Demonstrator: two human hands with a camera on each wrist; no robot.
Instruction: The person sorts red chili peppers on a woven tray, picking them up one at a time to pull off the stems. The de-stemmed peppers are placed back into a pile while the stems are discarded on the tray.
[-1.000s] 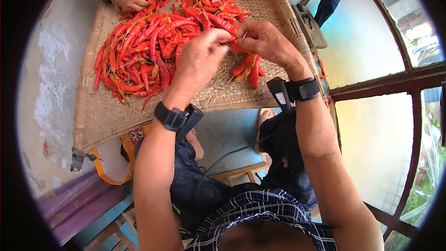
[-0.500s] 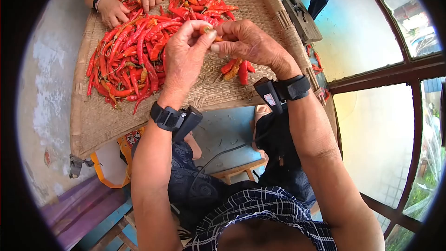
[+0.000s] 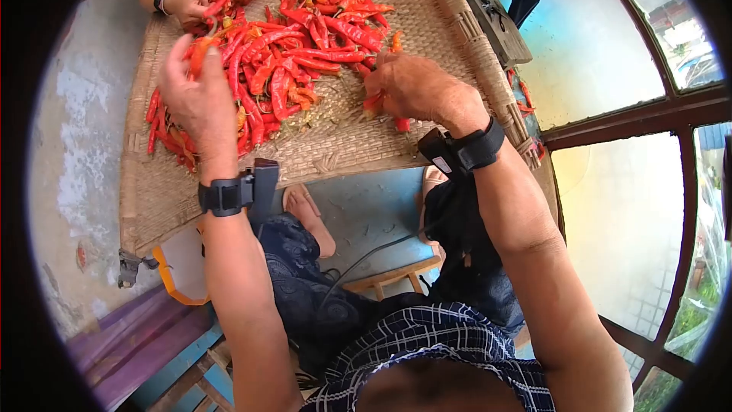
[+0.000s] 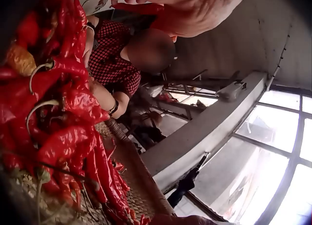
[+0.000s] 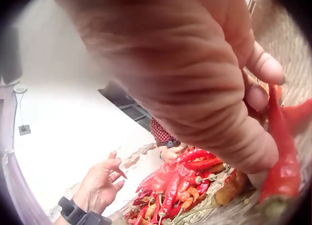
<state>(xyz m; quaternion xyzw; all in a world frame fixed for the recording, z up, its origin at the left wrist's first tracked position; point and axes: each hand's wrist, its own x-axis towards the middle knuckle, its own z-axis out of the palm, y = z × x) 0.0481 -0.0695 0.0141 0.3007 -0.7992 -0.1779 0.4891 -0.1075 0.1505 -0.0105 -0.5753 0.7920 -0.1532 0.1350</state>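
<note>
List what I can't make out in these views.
Head view: stem detail on the chili in the left hand, blurred.
Left wrist view: much of that hand, cut off by the top edge.
Head view: whether the right hand pinches a chili, hidden under its back.
Head view: the pile's lower layers, covered by upper ones.

Through my feed, I have my left forearm point(image 3: 242, 275) and right forearm point(image 3: 522, 198) reaching forward. My left hand point(image 3: 200, 99) pinches at left, palm up off the surface; my right hand point(image 3: 419, 91) bends its fingers down at right.
</note>
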